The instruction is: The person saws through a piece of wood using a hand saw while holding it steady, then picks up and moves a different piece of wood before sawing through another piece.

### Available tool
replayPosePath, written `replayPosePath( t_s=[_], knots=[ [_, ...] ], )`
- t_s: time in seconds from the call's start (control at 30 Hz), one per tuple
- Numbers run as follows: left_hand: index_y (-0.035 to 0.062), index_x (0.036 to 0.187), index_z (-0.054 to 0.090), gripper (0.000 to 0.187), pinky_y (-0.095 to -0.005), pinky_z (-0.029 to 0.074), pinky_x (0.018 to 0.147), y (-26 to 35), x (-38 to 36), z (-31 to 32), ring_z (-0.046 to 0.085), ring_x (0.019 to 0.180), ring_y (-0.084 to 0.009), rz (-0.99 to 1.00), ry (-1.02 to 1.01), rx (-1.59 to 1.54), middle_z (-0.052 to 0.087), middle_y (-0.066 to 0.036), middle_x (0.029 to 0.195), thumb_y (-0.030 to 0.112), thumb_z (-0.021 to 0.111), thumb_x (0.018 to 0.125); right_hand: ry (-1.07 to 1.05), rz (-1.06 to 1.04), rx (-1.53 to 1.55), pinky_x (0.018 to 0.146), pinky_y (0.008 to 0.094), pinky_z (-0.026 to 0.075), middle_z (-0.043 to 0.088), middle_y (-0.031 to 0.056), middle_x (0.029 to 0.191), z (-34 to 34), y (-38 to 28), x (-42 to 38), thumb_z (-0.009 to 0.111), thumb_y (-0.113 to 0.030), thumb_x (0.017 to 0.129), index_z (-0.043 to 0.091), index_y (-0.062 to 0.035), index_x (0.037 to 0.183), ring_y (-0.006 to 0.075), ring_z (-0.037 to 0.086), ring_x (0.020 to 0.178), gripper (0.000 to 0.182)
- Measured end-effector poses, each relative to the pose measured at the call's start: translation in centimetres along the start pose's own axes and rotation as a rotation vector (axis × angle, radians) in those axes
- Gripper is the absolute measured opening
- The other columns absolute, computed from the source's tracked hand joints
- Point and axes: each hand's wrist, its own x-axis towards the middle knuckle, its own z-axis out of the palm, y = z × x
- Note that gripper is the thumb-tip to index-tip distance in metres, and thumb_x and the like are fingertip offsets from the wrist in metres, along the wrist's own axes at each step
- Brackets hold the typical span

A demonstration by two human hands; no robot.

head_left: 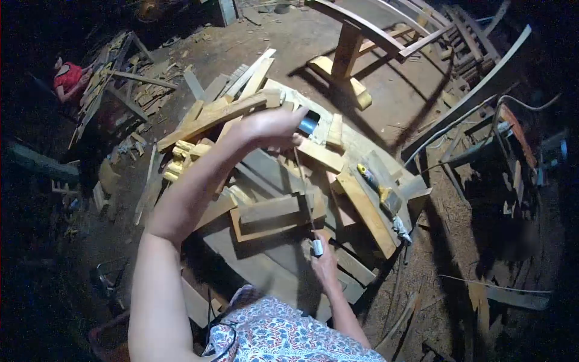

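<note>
Clasped the thin, straight, dark rod (pixel 303 184) by its near end in right grip (pixel 324 252); pointed it far, slightly left, toward left grip (pixel 280 127); could not tell the latter's hold.

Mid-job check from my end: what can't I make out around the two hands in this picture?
All in the head view:
- Left hand: its fingers are blurred, so contact with the blue cylindrical object is uncertain.
- Thin dark rod: its far end is lost at the left hand.
- Small white cylindrical piece: partly hidden by the right hand.
- Yellow-and-dark item: markings too small to read.
- Blue-and-red floral garment: cut off by the bottom edge.
</note>
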Motion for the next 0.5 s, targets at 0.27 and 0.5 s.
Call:
replayPosePath(
  t_s=[0.27,0.5],
  knots=[
    [0.0034,0.117,0.048,0.040,-0.0280,0.044,0.053,0.0,10.7,-7.0,0.051,0.057,-0.0120,-0.262,-0.301,-0.339,0.059,-0.006,0.072,0.017,0.060,0.081,0.019,0.027,0.014,0.079,0.0394,0.045,0.055,0.0214,0.106,0.4,0.3,-0.4,0.059,0.000,0.070,0.037,-0.0157,0.129,0.0342,0.056,0.096,0.065],
    [-0.0016,0.092,0.060,0.037,-0.0301,0.046,0.056,11.0,0.7,-1.5,0.056,0.058,-0.0150,-0.344,-0.637,-0.749,0.059,-0.009,0.068,0.034,0.053,0.087,0.008,0.074,-0.037,0.079,0.0456,0.043,0.055,0.0223,0.103,0.0,-0.5,-0.3,0.057,0.001,0.071,0.038,-0.0125,0.127,0.0404,0.053,0.095,0.061]
  ],
)
